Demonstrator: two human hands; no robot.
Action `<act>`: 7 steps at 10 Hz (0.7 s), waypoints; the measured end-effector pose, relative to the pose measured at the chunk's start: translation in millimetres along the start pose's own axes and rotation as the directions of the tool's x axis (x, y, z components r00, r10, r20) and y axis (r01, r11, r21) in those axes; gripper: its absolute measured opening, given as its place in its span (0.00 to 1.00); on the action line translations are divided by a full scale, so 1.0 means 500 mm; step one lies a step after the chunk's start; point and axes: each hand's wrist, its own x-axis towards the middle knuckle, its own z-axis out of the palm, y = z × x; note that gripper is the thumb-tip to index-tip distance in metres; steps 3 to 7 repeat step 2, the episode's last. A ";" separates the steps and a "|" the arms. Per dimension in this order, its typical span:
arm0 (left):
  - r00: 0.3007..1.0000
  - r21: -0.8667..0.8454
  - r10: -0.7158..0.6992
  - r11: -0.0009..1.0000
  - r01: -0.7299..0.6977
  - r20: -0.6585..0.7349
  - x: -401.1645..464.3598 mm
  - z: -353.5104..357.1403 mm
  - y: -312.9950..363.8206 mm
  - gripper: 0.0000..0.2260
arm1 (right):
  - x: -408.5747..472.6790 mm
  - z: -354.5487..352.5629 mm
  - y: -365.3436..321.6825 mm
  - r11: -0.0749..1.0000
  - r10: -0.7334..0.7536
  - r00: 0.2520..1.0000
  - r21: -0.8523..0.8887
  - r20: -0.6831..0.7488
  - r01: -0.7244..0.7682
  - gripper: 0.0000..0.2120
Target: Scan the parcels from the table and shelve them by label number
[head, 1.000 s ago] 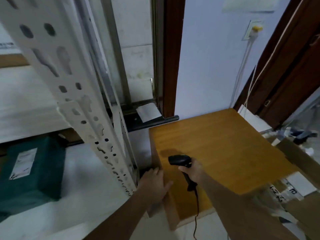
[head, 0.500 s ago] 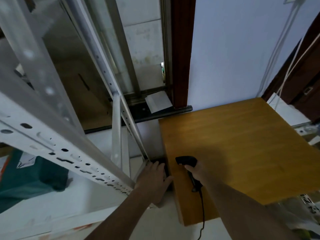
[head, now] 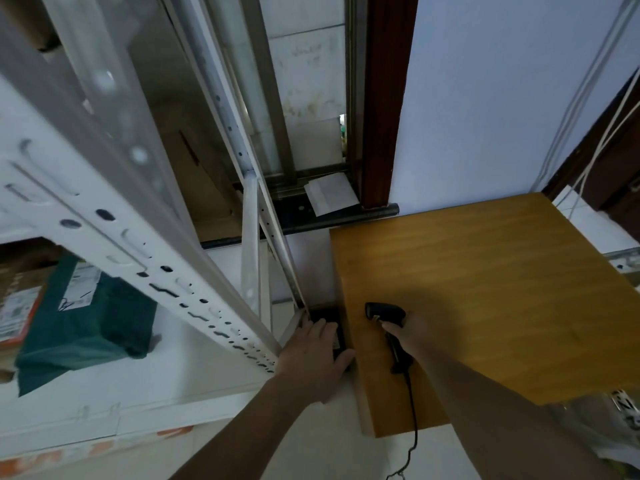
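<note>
My right hand (head: 403, 332) grips a black barcode scanner (head: 383, 311) by its handle. It hangs low over the near left part of the wooden table (head: 485, 289), and its cable trails off the front edge. My left hand (head: 311, 356) reaches into the narrow gap between table and shelf. Its fingers lie over a dark parcel (head: 338, 342) there, thumb spread along the near side. Most of that parcel is hidden. A green parcel (head: 86, 320) with a white label lies on the white shelf board (head: 104, 393) at the left.
A white perforated shelf upright (head: 138, 258) slants across the left, close to my left hand. An orange-and-white parcel (head: 17, 306) lies beside the green one. A windowsill with a paper slip (head: 330, 194) is behind. Printed packaging (head: 623, 408) shows under the table's right edge.
The view has shifted, so the shelf looms larger and the table sits further right. My left hand moved off the table's corner into the gap onto the dark parcel. The scanner barely moved.
</note>
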 end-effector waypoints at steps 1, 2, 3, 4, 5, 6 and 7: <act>1.000 0.003 0.000 1.000 0.000 -0.020 -0.021 -0.011 -0.001 0.33 | -0.016 -0.016 -0.004 0.998 -0.020 0.999 -0.068 -0.028 0.018 0.23; 0.999 -0.019 0.038 0.999 -0.038 -0.009 -0.059 -0.042 0.000 0.33 | -0.043 -0.031 -0.013 0.989 -0.077 0.997 -0.125 -0.026 0.073 0.24; 0.999 -0.019 0.038 0.999 -0.038 -0.009 -0.059 -0.042 0.000 0.33 | -0.043 -0.031 -0.013 0.989 -0.077 0.997 -0.125 -0.026 0.073 0.24; 0.999 -0.019 0.038 0.999 -0.038 -0.009 -0.059 -0.042 0.000 0.33 | -0.043 -0.031 -0.013 0.989 -0.077 0.997 -0.125 -0.026 0.073 0.24; 0.999 -0.019 0.038 0.999 -0.038 -0.009 -0.059 -0.042 0.000 0.33 | -0.043 -0.031 -0.013 0.989 -0.077 0.997 -0.125 -0.026 0.073 0.24; 0.999 -0.019 0.038 0.999 -0.038 -0.009 -0.059 -0.042 0.000 0.33 | -0.043 -0.031 -0.013 0.989 -0.077 0.997 -0.125 -0.026 0.073 0.24; 0.999 -0.019 0.038 0.999 -0.038 -0.009 -0.059 -0.042 0.000 0.33 | -0.043 -0.031 -0.013 0.989 -0.077 0.997 -0.125 -0.026 0.073 0.24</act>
